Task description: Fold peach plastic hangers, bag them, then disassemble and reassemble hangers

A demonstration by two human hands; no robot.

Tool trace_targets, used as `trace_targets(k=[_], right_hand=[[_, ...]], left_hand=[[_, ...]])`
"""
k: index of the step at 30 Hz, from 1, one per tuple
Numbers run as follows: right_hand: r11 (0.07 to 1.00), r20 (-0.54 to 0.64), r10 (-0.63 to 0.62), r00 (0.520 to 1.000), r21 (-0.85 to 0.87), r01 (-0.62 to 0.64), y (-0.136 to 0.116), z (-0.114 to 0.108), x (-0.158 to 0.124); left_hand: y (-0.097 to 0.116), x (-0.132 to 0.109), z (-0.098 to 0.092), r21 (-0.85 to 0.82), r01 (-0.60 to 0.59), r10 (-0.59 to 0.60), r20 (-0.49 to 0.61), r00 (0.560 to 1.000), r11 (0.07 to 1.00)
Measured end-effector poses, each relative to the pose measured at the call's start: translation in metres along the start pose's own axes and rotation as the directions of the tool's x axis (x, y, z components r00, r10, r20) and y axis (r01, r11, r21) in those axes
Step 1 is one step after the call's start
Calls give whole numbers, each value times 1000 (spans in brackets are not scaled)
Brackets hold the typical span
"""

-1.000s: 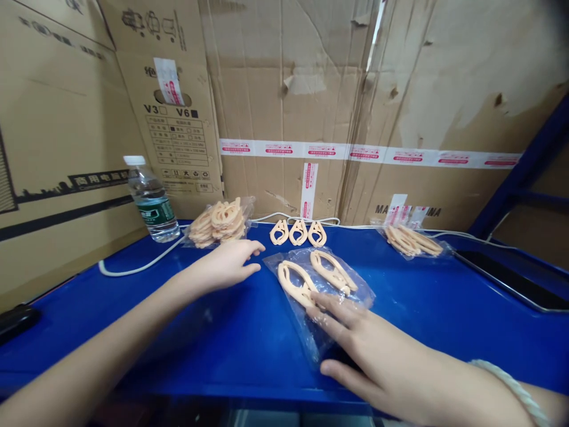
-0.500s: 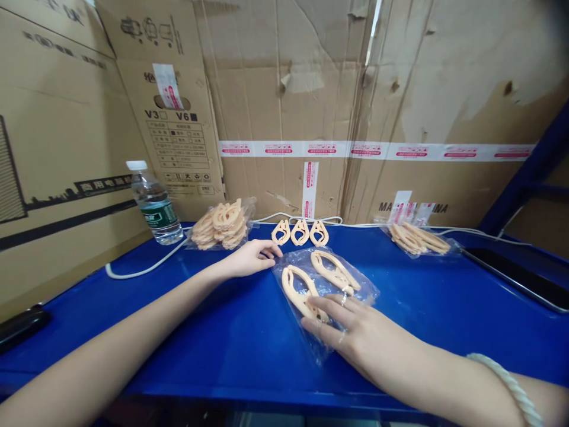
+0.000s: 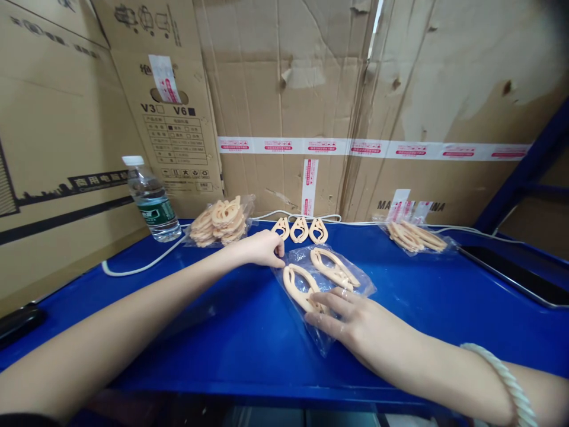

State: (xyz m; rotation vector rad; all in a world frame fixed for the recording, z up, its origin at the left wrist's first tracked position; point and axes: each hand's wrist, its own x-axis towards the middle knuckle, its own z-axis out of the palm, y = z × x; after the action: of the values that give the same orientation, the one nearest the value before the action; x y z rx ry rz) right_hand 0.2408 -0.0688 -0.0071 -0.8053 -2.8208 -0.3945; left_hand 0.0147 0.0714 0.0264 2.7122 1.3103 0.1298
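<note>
A clear plastic bag lies on the blue table with two long peach plastic clips inside. My right hand rests flat at the bag's near end, fingers stretched out and touching the nearer clip, with film over the fingertips. My left hand reaches to the bag's far left corner, its fingers curled together in a pinch on the film. Three small peach clips stand in a row just beyond that hand.
A bagged heap of peach clips and a water bottle sit at the back left. Another bag of clips lies back right. A white cable runs along the back. Cardboard boxes wall in the table. A dark tray is at right.
My left hand has slid right and forward, from open table to the bag's far corner, and its fingers have closed. My right hand has moved up onto the nearer clip.
</note>
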Motion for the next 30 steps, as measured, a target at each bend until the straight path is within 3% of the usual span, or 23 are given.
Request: trace_targets(k=[14, 22, 30], right_hand=[[999, 3, 14, 1000, 42, -14, -2, -2, 1], [999, -3, 16, 1000, 44, -16, -3, 0, -3], [998, -15, 23, 1000, 58, -22, -5, 0, 0]], left_hand=[[14, -14, 11, 117, 14, 1, -134, 991, 993], [9, -16, 11, 13, 53, -50, -129, 990, 999], [19, -17, 6, 38, 101, -97, -109, 989, 994]])
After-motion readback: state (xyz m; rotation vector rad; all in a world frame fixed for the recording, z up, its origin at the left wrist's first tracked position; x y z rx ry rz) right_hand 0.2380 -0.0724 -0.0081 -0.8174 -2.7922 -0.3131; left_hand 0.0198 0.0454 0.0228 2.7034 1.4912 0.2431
